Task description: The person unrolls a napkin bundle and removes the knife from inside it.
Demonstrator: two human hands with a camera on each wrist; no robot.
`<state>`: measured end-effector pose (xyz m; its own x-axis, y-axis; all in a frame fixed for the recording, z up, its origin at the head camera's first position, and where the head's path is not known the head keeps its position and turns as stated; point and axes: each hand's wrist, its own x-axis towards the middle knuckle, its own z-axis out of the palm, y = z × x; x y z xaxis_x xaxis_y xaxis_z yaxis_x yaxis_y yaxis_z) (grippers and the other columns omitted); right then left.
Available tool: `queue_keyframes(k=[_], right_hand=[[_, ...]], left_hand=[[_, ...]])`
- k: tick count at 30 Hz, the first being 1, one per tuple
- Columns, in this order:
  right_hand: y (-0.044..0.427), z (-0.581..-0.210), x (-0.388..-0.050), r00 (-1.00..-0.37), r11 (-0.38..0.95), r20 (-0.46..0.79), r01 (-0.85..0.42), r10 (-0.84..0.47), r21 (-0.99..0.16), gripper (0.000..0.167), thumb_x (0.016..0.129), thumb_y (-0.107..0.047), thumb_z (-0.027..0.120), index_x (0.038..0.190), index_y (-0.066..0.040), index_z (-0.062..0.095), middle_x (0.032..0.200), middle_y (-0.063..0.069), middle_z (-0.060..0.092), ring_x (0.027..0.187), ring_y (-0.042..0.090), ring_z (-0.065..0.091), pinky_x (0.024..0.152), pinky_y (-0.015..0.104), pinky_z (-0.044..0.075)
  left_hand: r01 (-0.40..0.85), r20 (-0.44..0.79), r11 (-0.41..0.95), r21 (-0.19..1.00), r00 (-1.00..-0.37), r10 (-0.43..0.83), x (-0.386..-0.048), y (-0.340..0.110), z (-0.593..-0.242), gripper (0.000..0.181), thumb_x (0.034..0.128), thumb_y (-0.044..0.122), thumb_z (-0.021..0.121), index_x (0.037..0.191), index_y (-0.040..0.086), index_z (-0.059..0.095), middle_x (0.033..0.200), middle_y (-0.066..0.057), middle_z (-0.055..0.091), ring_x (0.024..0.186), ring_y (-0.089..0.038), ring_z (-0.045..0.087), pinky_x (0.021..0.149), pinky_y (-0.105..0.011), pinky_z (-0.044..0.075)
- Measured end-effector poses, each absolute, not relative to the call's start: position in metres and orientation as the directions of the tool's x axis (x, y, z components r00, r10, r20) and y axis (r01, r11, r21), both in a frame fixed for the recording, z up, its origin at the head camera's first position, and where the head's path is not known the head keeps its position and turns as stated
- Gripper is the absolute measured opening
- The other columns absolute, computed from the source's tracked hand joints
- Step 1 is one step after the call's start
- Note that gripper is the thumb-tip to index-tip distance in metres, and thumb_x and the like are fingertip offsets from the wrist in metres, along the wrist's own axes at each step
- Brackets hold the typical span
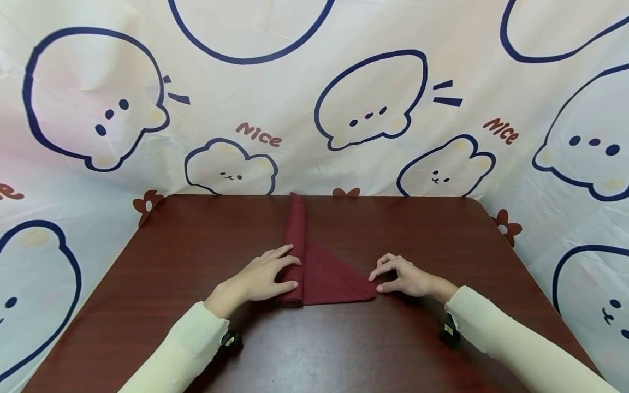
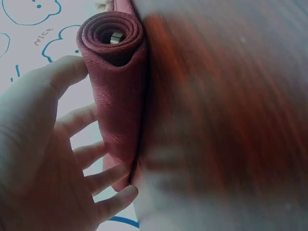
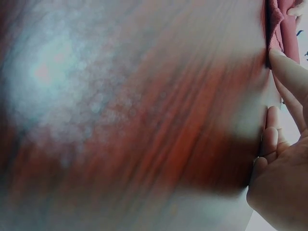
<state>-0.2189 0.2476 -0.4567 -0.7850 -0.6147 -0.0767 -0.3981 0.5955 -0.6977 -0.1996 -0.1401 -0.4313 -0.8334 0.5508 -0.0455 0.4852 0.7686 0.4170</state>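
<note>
A dark red cloth lies on the table, its left part a long roll (image 1: pixel 295 229) and its right part a flat triangular flap (image 1: pixel 331 275). My left hand (image 1: pixel 260 275) rests against the roll's left side near its front end, fingers spread and slightly bent. In the left wrist view the roll (image 2: pixel 118 96) shows a spiral end, with the left hand (image 2: pixel 53 139) alongside, thumb and fingertips touching it. My right hand (image 1: pixel 405 277) touches the flap's right corner with thumb and fingertips. The right wrist view shows the right hand (image 3: pixel 284 168) with a fingertip at the cloth's edge (image 3: pixel 275 29).
The brown wooden table (image 1: pixel 393 338) extends around the cloth. Behind it and at both sides hangs a pale sheet (image 1: pixel 295 98) printed with cartoon outlines. The far end of the roll reaches the table's back edge.
</note>
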Motion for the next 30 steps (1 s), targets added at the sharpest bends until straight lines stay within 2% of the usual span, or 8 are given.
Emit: queue_keyframes(k=[4, 15, 30], right_hand=[[0.248, -0.457, -0.219, -0.790, 0.598, -0.079, -0.391, -0.608, -0.700, 0.017, 0.087, -0.022, 0.079, 0.105, -0.022, 0.077, 0.116, 0.004, 0.055, 0.114, 0.022, 0.047, 0.092, 0.062, 0.032], [0.246, -0.457, -0.218, -0.793, 0.602, -0.087, -0.380, -0.602, -0.702, 0.017, 0.087, -0.022, 0.079, 0.105, -0.022, 0.078, 0.116, 0.004, 0.056, 0.115, 0.024, 0.047, 0.092, 0.066, 0.028], [0.246, -0.457, -0.220, -0.795, 0.614, -0.095, -0.381, -0.600, -0.691, 0.017, 0.087, -0.022, 0.079, 0.104, -0.023, 0.078, 0.115, 0.002, 0.056, 0.115, 0.022, 0.048, 0.092, 0.064, 0.030]], left_hand=[[0.478, -0.054, 0.771, 0.420, -0.836, 0.547, -0.199, -0.144, -0.432, 0.048, 0.0944, 0.040, 0.064, 0.139, 0.023, 0.057, 0.165, -0.013, 0.033, 0.147, -0.040, 0.038, 0.110, -0.069, 0.035], [0.468, -0.059, 0.756, 0.458, -0.832, 0.551, -0.199, -0.153, -0.430, 0.048, 0.0944, 0.037, 0.065, 0.139, 0.020, 0.057, 0.162, -0.016, 0.037, 0.145, -0.043, 0.039, 0.110, -0.067, 0.038], [0.462, -0.080, 0.756, 0.464, -0.827, 0.556, -0.202, -0.150, -0.425, 0.046, 0.0944, 0.035, 0.066, 0.137, 0.019, 0.058, 0.161, -0.017, 0.037, 0.145, -0.043, 0.038, 0.110, -0.066, 0.037]])
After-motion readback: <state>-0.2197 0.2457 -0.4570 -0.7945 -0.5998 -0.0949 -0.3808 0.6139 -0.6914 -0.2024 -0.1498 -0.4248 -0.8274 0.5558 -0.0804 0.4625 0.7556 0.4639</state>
